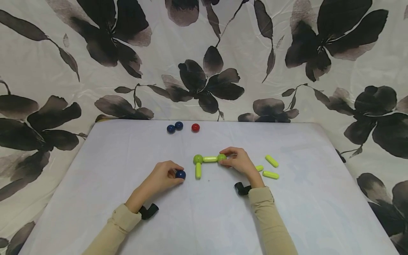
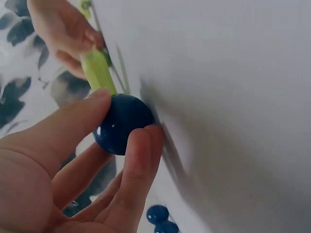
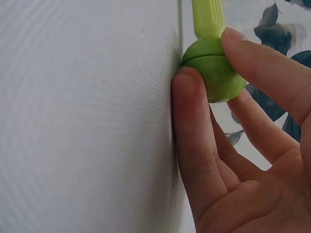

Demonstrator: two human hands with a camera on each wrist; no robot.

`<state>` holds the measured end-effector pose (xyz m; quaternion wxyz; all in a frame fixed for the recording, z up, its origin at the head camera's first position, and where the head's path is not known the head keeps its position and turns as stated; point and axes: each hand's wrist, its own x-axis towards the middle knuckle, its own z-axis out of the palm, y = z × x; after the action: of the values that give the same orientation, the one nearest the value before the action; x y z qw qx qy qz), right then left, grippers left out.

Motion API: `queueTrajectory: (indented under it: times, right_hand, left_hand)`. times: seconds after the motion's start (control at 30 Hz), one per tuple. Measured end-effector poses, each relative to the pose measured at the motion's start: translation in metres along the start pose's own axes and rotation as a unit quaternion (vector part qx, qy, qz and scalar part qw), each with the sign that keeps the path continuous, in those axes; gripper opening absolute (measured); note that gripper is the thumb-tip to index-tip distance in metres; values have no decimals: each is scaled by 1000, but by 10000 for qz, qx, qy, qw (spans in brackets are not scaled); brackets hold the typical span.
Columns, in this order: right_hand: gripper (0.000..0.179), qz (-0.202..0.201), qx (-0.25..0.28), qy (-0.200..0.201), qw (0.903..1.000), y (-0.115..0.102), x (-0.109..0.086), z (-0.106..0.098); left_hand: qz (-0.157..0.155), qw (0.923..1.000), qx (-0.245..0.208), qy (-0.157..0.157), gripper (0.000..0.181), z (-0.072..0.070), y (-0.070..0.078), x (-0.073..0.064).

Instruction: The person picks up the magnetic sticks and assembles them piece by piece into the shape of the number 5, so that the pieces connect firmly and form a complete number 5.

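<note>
Thumb and fingers of my left hand [image 1: 163,176] pinch a dark blue ball [image 1: 180,174], which fills the middle of the left wrist view. My right hand [image 1: 238,161] pinches a green ball [image 3: 214,73] at the right end of a joined piece. That piece has a yellow-green rod [image 1: 210,159] running left to a second green ball [image 1: 198,159]. From this second ball another yellow-green rod [image 1: 198,170] points toward me. The blue ball is just left of this rod's lower end in the head view.
Two blue balls [image 1: 171,129] and a red ball [image 1: 196,128] sit near the back edge of the white table [image 1: 204,226]. Beyond my right hand lie loose yellow-green rods [image 1: 271,175], one partly hidden by the wrist. A floral cloth [image 1: 207,85] hangs behind.
</note>
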<state>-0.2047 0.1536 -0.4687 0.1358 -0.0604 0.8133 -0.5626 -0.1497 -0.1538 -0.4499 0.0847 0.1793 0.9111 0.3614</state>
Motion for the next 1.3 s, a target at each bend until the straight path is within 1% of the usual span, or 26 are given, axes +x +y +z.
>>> queueTrajectory:
  times: [0.17,0.33,0.43,0.57,0.67,0.73,0.87,1.0,1.17,1.3]
  right_hand:
    - [34,4,-23,26,10000,0,0,0]
    - [34,-6,-8,32,10000,1,0,0]
    - [34,-3,8,40,10000,1,0,0]
    - [35,4,13,44,10000,2,0,0]
    - [35,-14,-1,33,10000,1,0,0]
    - [35,-20,-18,34,10000,1,1,1]
    - [34,-21,-31,45,10000,0,1,1]
    - [33,-47,-28,45,10000,0,0,0]
    - [34,-55,-3,32,10000,-1,-1,0]
    - [36,-29,15,19,10000,0,-1,0]
  left_hand:
    - [131,9995,-212,-169,31,11,9,-8]
    - [283,9979,-494,-313,27,24,18,-12]
    - [319,9967,-690,-302,26,30,25,-12]
    - [210,9954,-907,-205,27,36,32,-11]
    - [143,9958,-896,-153,32,39,34,-10]
    - [175,9964,-819,-120,36,40,35,-9]
    - [212,9964,-817,-67,46,42,35,-7]
    - [81,9958,-907,-37,53,43,36,-6]
    - [-53,9950,-996,2,55,42,36,-4]
    - [-15,9946,-1038,43,53,42,35,-2]
